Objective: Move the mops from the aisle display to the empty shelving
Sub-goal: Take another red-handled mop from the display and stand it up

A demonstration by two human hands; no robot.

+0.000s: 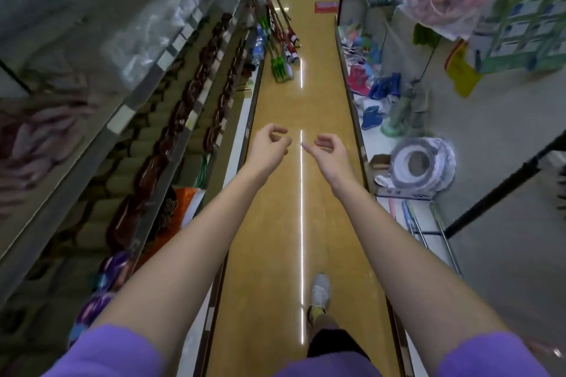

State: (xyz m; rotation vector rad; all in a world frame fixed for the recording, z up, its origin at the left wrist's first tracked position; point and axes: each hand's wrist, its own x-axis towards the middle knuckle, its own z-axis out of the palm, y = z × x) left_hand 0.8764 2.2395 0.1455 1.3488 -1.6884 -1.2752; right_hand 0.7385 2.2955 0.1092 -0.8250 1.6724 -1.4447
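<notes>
Several mops lean against the left shelving far down the aisle: green-headed mops [280,66] and red-and-white ones [291,46], their long handles slanting up to the left. Both my arms reach forward over the yellow floor. My left hand [271,144] and my right hand [326,147] hang side by side with fingers loosely curled, and neither holds anything. The mops stand well beyond both hands. A black pole [496,190] slants across the right shelf.
Stocked shelves [171,119] line the left side with brown packs and bags. On the right, a low white shelf [407,211] carries boots [372,86], a coiled white hose [419,164] and a box. My foot [320,291] steps on the narrow aisle floor [284,223].
</notes>
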